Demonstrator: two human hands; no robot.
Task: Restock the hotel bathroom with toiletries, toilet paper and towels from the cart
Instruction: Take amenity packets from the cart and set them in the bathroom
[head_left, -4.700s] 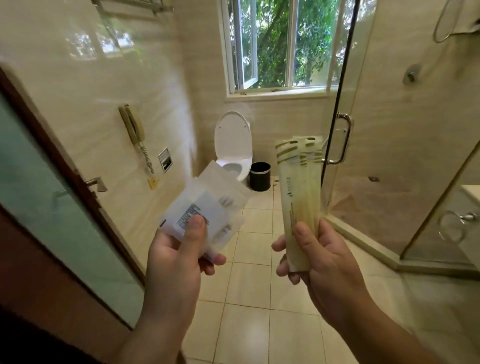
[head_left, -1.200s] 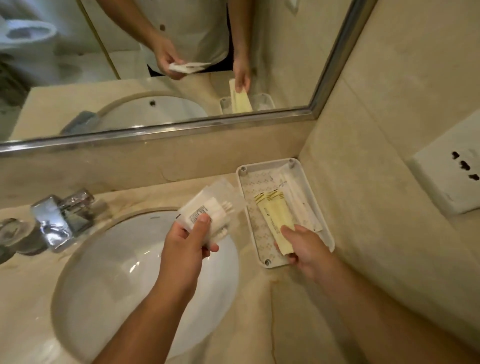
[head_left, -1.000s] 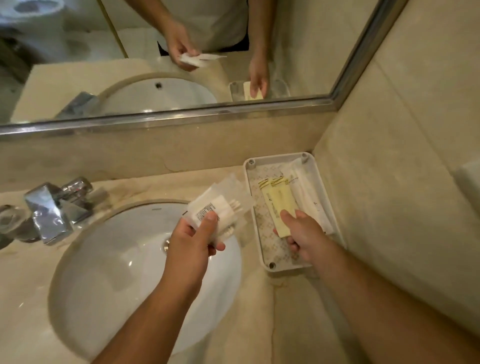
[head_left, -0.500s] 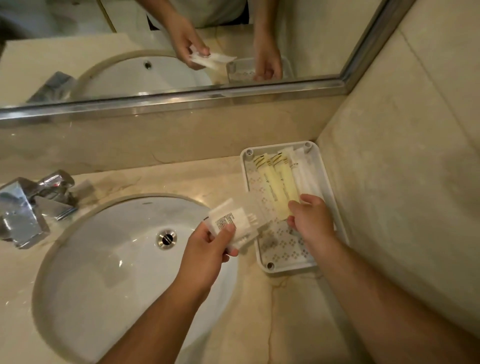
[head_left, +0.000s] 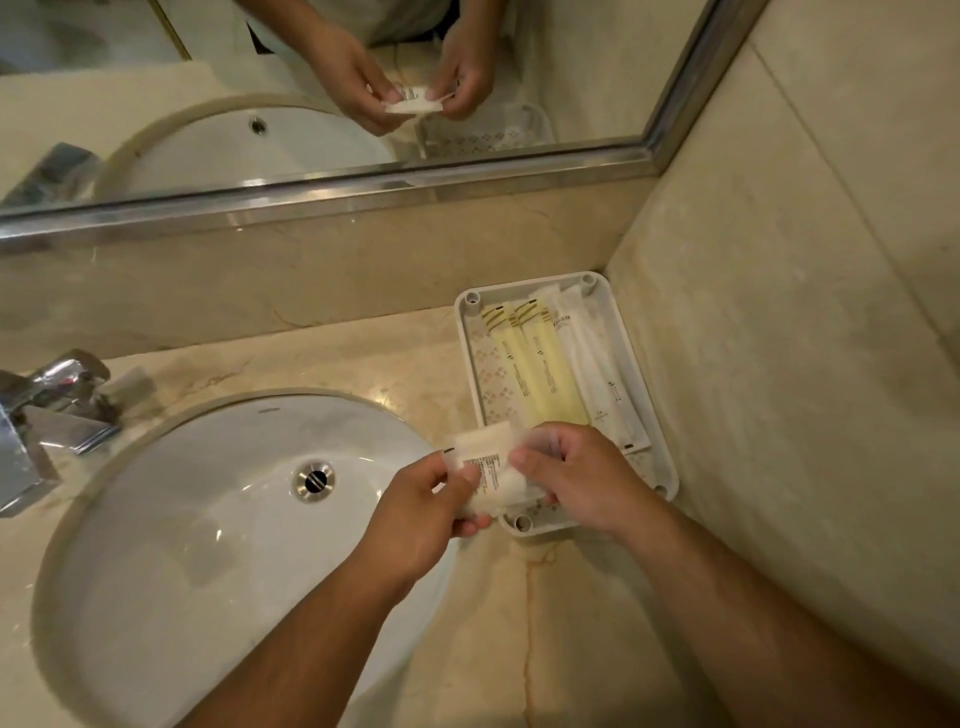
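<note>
Hotel bathroom corner, dim and warm-lit. Glossy beige marble worktop (head_left: 395, 358), veined, with one thin dark line running toward the viewer from the near end of the white tray (head_left: 491, 374). Behind the tray, a low marble backsplash (head_left: 311, 270); above that, a metal-framed mirror (head_left: 311, 104) reflecting both hands and the packet. To the right of the tray, a pale stone side wall (head_left: 779, 364). Left of the tray, an oval white undermount basin (head_left: 208, 519) with a steel drain (head_left: 313, 480); far left of the tray, beyond the basin, a chrome tap (head_left: 47, 405).

In the tray, lying lengthwise: two yellow sachets (head_left: 535, 369) side by side at the middle, white sachets (head_left: 597, 374) along the right.

Over the tray's near left corner, a clear toiletry packet (head_left: 485, 467) with white contents and a printed label, pinched from both ends. Left hand (head_left: 421, 514) gripping the left end, thumb on top by the label. Right hand (head_left: 582, 478) curled over the right end, covering the near ends of the yellow sachets. Cannot tell whether the packet touches the tray, or whether it is one packet or several.

Tray tucked tight into the corner: far rim near the backsplash, right rim just beside the side wall. A strip of bare patterned floor inside the tray, left of the yellow sachets. Only a narrow band of worktop between the tray's left rim and the basin edge. Wider worktop on the near side of the tray, under both forearms.
</note>
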